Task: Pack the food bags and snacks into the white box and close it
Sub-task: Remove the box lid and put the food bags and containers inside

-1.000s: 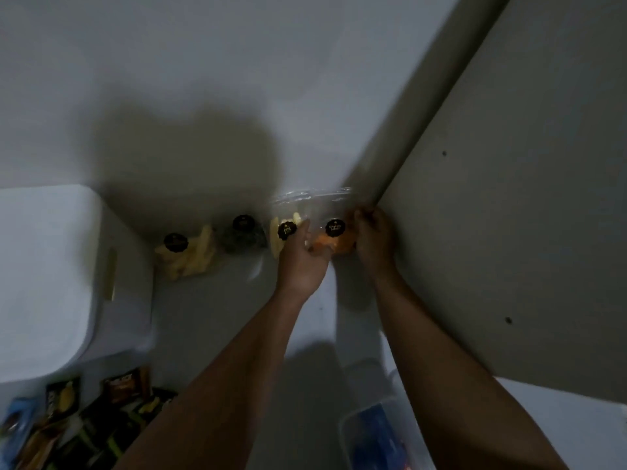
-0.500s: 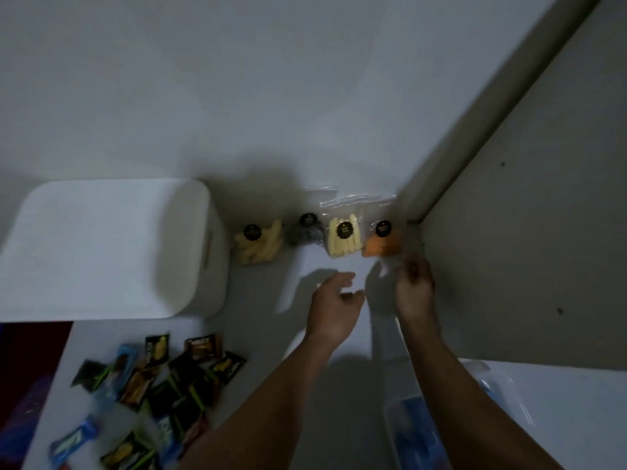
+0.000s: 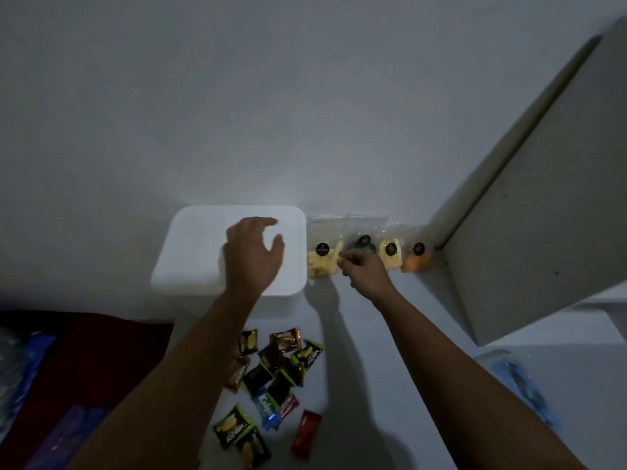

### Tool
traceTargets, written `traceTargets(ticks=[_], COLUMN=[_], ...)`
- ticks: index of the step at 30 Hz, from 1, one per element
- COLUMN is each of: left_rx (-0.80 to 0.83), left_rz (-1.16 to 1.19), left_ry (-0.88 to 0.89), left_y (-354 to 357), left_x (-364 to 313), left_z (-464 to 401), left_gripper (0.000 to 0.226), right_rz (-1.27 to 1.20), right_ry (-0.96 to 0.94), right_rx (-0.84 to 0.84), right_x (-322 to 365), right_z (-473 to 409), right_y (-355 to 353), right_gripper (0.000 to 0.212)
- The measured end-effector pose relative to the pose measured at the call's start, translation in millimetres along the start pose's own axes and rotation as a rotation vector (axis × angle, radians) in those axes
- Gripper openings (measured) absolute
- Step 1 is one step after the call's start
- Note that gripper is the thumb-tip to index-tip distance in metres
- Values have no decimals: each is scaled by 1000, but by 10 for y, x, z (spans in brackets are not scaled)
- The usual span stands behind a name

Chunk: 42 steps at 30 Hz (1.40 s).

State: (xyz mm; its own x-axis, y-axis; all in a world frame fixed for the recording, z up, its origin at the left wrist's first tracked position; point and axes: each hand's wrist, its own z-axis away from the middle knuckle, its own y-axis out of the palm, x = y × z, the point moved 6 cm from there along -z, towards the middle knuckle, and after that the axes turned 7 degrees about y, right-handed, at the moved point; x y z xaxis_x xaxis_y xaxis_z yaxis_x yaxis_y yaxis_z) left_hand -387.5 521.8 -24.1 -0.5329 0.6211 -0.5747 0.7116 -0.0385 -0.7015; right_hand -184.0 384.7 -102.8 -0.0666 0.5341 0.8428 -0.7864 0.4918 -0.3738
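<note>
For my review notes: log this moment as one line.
left hand open over closed white box | right hand at first food bag | snacks unpacked

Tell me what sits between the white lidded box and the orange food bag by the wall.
In the head view, three clear food bags stand between the white box and the orange bag: pale yellow sticks, a dark one, yellow sticks.

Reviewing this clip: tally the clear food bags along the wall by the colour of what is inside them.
Yellow contents: 2, the bag by the box and the third bag
Dark contents: 1
Orange contents: 1
Total: 4 bags
</note>
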Motion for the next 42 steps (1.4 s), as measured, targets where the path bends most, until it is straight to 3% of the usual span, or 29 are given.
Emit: traceTargets(ticks=[3, 6, 9, 11, 14, 19, 25, 36, 42], left_rx=[-1, 134, 240, 260, 220, 122, -95, -230, -185], left_rz=[-145, -267, -41, 210, 394, 475, 453, 546, 571], left_ry=[-228, -498, -717, -801, -783, -803, -833, -745, -726], left_y=[-472, -775, -860, -810, -759, -711, -856, -962, -968], left_x=[828, 1546, 2025, 2156, 2230, 2212, 2054, 1770, 1755], left_z=[-40, 100, 239, 320, 388, 358, 192, 94, 185], left_gripper=[38, 64, 83, 73, 46, 50, 39, 38, 39], right_rz=[48, 68, 112, 66, 128, 147, 145, 46, -166], right_ry=[48, 139, 201, 276, 334, 323, 260, 208, 251], right_rx=[67, 61, -15, -46, -51, -120, -199, -294, -181], right_x=[316, 468, 488, 443, 416, 388, 383, 378, 401], right_z=[11, 25, -5, -13, -14, -42, 4, 105, 249], right_y=[424, 728, 862, 911, 977, 1017, 1056, 895, 844], right_gripper=[41, 43, 37, 39, 45, 37, 36, 21, 14])
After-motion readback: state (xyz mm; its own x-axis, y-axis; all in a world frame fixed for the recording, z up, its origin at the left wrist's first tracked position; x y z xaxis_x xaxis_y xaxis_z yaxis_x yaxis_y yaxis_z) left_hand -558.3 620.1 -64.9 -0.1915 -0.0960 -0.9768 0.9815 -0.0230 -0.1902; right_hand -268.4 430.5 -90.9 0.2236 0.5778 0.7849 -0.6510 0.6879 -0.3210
